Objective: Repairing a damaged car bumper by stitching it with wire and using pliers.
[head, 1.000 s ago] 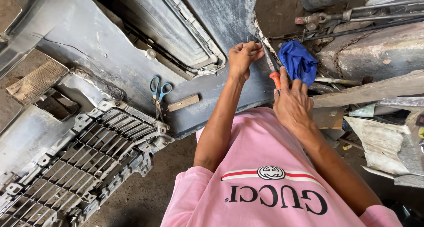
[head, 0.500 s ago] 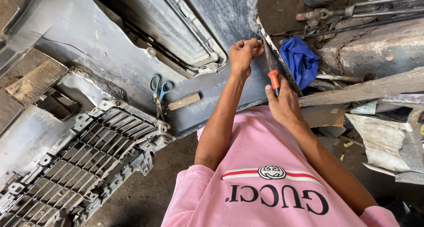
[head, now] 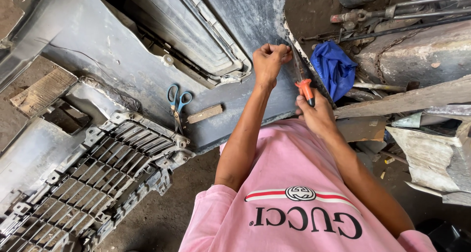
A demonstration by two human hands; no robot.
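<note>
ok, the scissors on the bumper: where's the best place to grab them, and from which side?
Probably by the blue loop handles, coming from above. The scissors lie flat on the grey bumper, loops toward the far end and blades pointing back toward the grille. The loops are the widest part, with bare panel around them; the wood block lies beside the blades. Both hands are busy elsewhere.

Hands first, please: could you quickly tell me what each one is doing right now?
Left hand: closed in a fist at the edge of the grey bumper panel; what it grips cannot be told.
Right hand: closed on the orange-handled tool.
</note>
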